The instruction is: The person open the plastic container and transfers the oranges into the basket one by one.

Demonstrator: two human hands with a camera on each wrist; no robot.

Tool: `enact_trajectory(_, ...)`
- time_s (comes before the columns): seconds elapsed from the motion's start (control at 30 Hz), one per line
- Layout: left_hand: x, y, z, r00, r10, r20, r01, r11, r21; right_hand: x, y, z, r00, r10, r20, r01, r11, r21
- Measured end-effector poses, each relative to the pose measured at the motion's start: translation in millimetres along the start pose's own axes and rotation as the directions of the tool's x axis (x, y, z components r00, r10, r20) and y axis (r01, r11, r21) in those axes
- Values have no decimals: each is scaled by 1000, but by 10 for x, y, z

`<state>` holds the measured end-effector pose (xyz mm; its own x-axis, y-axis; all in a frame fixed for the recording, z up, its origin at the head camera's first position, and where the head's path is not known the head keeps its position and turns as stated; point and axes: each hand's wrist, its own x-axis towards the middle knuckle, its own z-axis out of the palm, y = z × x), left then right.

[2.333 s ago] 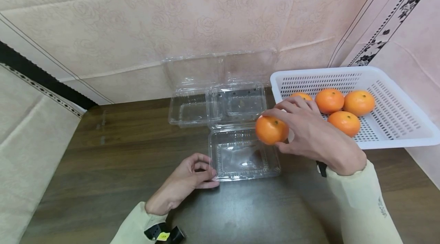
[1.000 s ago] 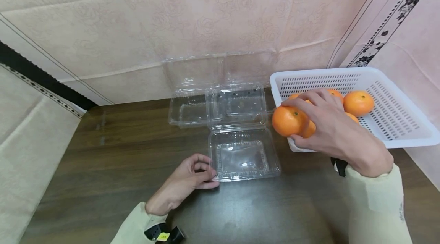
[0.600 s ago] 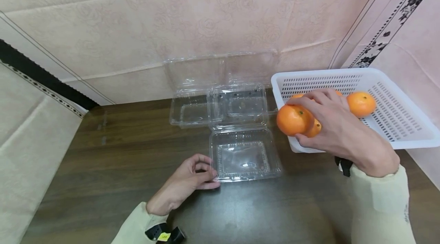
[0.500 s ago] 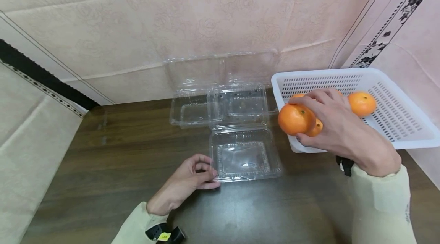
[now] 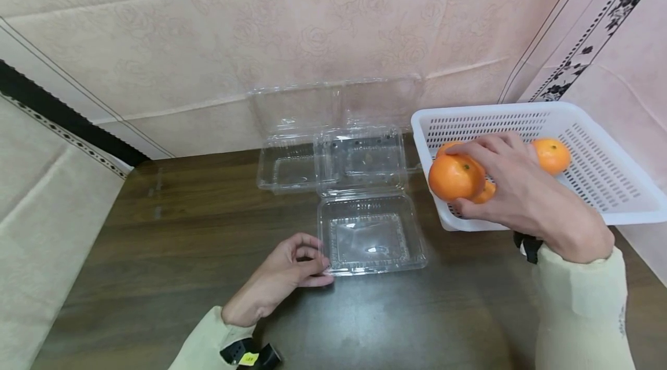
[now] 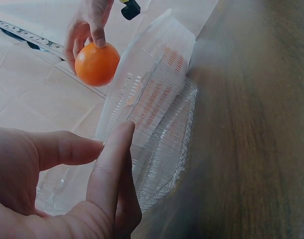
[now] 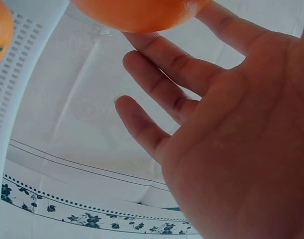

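My right hand (image 5: 526, 190) holds a mandarin orange (image 5: 456, 178) between thumb and fingers, over the left end of a white perforated basket (image 5: 615, 185). In the left wrist view that mandarin (image 6: 97, 64) hangs in the air beyond the basket's raised side. Other mandarins sit in the basket, one of them (image 5: 551, 156) in full sight to the right of my knuckles; others are partly hidden by the hand. My left hand (image 5: 281, 277) pinches the near-left edge of an opened clear plastic clamshell container (image 5: 371, 266) with thumb and forefinger. No fruit lies in it.
Behind the near half stand more clear plastic clamshells (image 5: 286, 170), with lids leaning up against the pink patterned cloth (image 5: 312, 22). The brown wooden table (image 5: 172, 254) stretches out to the left and front. Cloth-covered walls border it at the back and sides.
My right hand has carried the mandarin orange rightward, from over the near half of the clamshell container to over the basket. The left hand has kept its place on the container's edge.
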<state>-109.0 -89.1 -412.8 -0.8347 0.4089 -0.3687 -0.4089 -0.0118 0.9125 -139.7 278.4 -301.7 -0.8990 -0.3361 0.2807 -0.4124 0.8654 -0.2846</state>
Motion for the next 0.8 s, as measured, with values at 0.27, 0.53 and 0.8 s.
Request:
enact_trajectory(0.27, 2, -6, -3, 1000, 0, -1, 0, 1000, -2, -26, 25, -22, 1000, 8, 1, -8, 1000, -4)
enact_trajectory(0.53, -3, 0, -1, 1000, -7, -5, 7, 1000, -4, -26, 69, -18, 1000, 24, 4, -24, 999, -20)
enact_trajectory(0.8, -7, 6, -3, 1000, -9, -7, 9, 1000, 3, -29, 123, -16, 997, 67, 43, -66, 998, -17)
